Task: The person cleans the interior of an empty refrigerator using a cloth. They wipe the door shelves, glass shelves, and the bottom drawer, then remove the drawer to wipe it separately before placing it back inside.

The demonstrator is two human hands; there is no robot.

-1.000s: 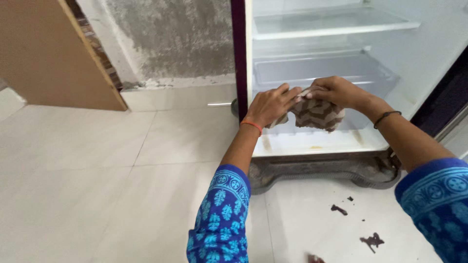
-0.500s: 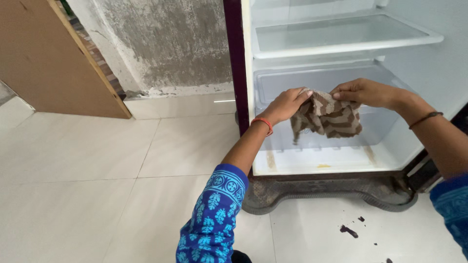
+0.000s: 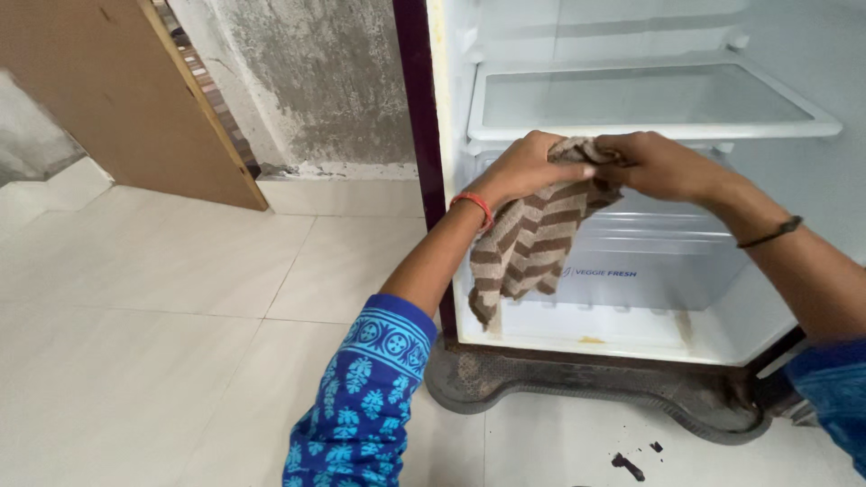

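Pale floor tiles (image 3: 180, 298) and a rough grey wall (image 3: 307, 81) frame an open refrigerator (image 3: 631, 307) whose inside stands bare. In front of it hangs a brown-and-cream striped cloth (image 3: 532, 239), held up by its top edge so that the rest drapes freely down over the clear vegetable drawer (image 3: 649, 271). The left hand (image 3: 523, 167) has its fingers clenched on one upper corner, and the right hand (image 3: 663, 165) pinches the bunched edge just beside it; the two hands nearly touch, which gathers the fabric at the top and lets it fall in a narrow fold. The cloth is held level with the front lip of the glass shelf (image 3: 649, 99), clear of the fridge floor. Yellowish stains (image 3: 591, 340) mark the bottom ledge under the drawer. A leaning wooden board (image 3: 117, 90) rests against the wall at the left, and dark crumbs (image 3: 629, 465) lie on the tiles beside the fridge's black base (image 3: 586, 388).
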